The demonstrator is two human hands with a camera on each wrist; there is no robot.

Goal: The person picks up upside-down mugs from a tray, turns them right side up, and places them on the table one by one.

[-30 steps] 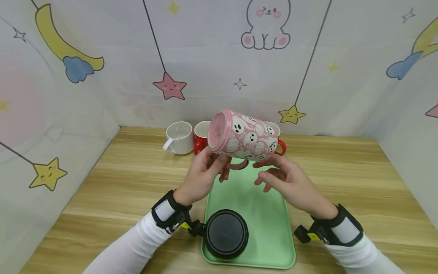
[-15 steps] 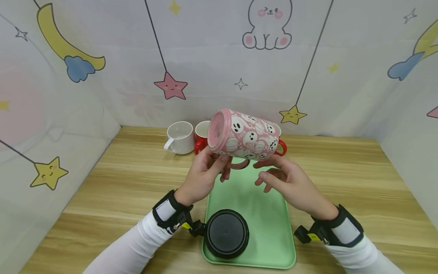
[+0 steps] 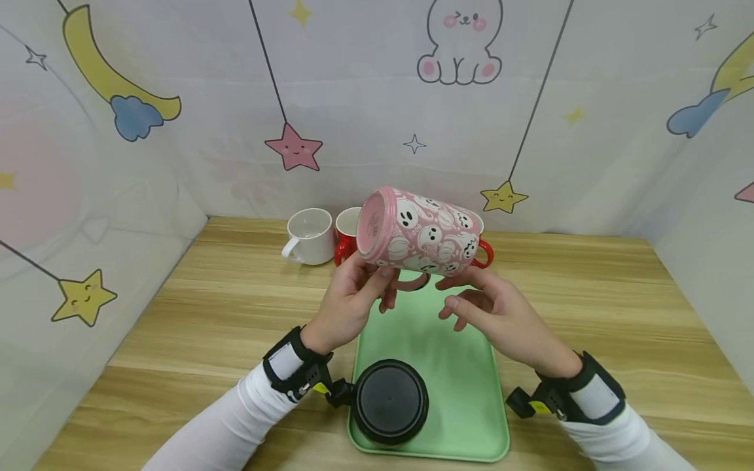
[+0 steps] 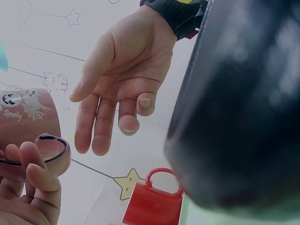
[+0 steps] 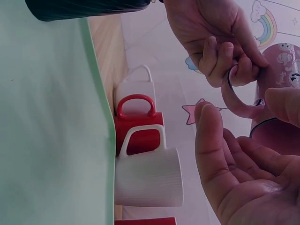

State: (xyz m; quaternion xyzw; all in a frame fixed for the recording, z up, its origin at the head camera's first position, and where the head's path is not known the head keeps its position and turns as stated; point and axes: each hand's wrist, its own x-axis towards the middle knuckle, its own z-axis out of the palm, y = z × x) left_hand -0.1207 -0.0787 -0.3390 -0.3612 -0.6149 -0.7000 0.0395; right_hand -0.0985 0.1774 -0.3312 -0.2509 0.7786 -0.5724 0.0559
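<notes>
A pink mug (image 3: 424, 232) with white ghosts and pumpkins is held in the air, lying nearly sideways. Its base tilts up toward the left and its mouth points right, away from the head camera. My left hand (image 3: 347, 301) grips it near the base, with fingers curled round the handle (image 5: 239, 101) in the right wrist view. My right hand (image 3: 495, 314) is beside the rim end with loosely bent fingers, holding nothing. Its index finger is close under the mug; contact cannot be made out. In the left wrist view that right hand (image 4: 126, 70) appears palm on, fingers apart.
Below lies a green tray (image 3: 459, 405), a round black upturned vessel (image 3: 390, 402) at its near left. At the back stand a white mug (image 3: 310, 239), a red mug (image 3: 345, 248) and another red handle (image 3: 485, 254). A ribbed white mug (image 5: 150, 178) shows in the right wrist view.
</notes>
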